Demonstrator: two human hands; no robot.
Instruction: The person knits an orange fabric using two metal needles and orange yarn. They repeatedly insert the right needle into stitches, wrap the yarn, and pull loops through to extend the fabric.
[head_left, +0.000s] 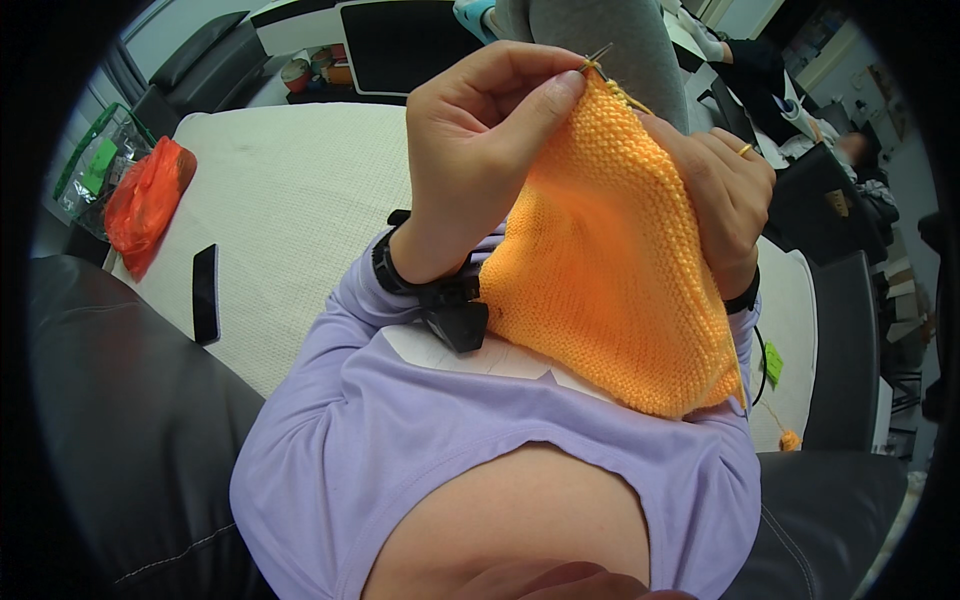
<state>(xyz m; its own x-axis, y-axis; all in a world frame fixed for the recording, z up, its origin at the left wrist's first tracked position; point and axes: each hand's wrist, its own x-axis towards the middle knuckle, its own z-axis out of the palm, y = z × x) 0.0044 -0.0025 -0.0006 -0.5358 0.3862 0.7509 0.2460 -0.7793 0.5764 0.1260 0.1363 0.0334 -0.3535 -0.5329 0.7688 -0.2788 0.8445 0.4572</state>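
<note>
A piece of orange knitting (615, 247) hangs from between my two hands down over my lap and lavender top. My left hand (487, 142) pinches the upper left corner, thumb and forefinger closed at the crossed tips of thin knitting needles (600, 52). Yellow-orange loops sit along a needle just right of the tips. My right hand (709, 187) is closed around the upper right edge of the knitting; its fingertips are partly hidden behind the fabric. A small ball of orange yarn (790, 440) lies at the right, with a thin strand running up from it.
A black phone (205, 294) lies on the cream sofa cover (300, 172) at the left. Beyond it are a red plastic bag (150, 202) and a clear bag with green trim (94, 169). A green tag (772, 364) is at the right. Another person (817, 142) reclines at the upper right.
</note>
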